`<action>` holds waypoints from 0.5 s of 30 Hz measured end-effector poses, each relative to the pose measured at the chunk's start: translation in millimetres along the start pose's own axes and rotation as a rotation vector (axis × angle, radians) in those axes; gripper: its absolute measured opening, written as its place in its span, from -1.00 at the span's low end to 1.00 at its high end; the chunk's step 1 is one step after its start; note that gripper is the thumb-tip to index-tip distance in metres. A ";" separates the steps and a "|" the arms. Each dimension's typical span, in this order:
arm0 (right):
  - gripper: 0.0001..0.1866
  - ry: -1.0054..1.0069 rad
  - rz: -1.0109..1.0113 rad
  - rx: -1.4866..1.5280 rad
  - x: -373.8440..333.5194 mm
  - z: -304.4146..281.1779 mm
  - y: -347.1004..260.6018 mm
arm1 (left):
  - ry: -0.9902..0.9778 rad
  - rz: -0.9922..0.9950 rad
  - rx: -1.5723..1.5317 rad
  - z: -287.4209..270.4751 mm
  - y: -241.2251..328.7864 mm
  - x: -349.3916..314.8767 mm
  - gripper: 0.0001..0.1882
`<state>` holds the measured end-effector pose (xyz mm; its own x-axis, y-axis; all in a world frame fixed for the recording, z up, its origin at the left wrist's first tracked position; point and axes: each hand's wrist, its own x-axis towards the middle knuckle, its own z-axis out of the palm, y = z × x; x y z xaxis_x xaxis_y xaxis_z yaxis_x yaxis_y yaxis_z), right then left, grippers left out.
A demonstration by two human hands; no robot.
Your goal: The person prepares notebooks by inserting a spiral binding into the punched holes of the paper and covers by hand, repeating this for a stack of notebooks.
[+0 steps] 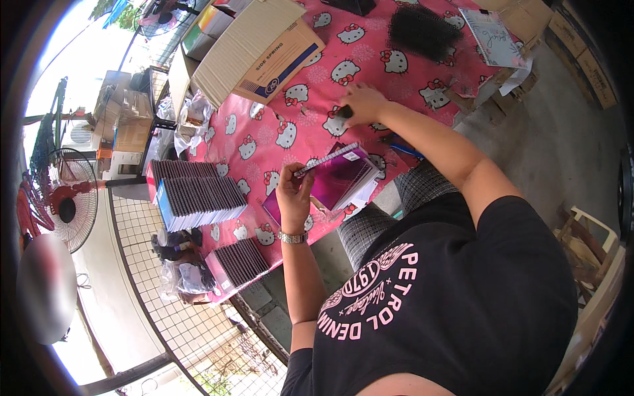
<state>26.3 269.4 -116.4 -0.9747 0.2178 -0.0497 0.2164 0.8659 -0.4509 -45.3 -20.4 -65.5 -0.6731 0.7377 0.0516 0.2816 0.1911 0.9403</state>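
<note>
- The purple notebook lies at the middle of the frame, tilted, its spiral edge facing up and left and its white pages showing at the lower right.
- The left hand has its thumb and fingers closed around the notebook's upper-left end, by the spiral.
- The right hand, above it in the frame, is loosely curled, with a small dark piece at the fingertips; whether it is gripped or merely touched, I cannot tell.
- With only one hand on it, the notebook could swing or slide off the near edge of the pink cloth, since its lower-right corner is by that edge.
- A hard pinch so close to the spiral could bend the wire or crease the cover.
- Loose pages at the lower right could fan out and catch if the notebook is turned.
- The blue tool, right of the notebook by the edge, could be knocked down by the right forearm.
- At left, the larger stack and the smaller stack could topple if the left elbow swings wide or the cloth is tugged.
</note>
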 end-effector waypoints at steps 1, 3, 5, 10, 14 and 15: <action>-0.28 0.101 0.002 0.049 -10.9 17.8 21.7 | 0.003 0.007 -0.020 3.8 1.8 2.2 -0.81; -0.21 0.350 -0.026 0.154 -33.9 33.4 42.0 | 0.074 0.042 -0.059 11.8 3.6 1.8 -0.85; -0.23 0.479 0.001 0.199 -68.7 40.1 27.1 | 0.144 0.047 -0.062 13.7 2.0 -4.5 -0.85; -0.39 0.335 0.058 -0.152 -166.3 60.8 15.5 | 0.264 -0.025 0.062 22.2 2.7 -9.6 -0.76; -0.42 0.583 0.074 0.283 -168.9 43.7 -8.3 | 0.364 0.144 0.047 39.1 4.7 -10.0 -0.79; -0.42 0.588 -0.034 0.312 -166.8 26.9 -25.8 | 0.339 0.114 0.000 35.7 -0.6 -11.6 -0.82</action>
<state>181.9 198.6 -120.5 -0.7692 0.4786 0.4234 0.0741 0.7249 -0.6848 -13.2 -5.9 -78.7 -0.8258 0.4979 0.2647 0.3681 0.1204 0.9220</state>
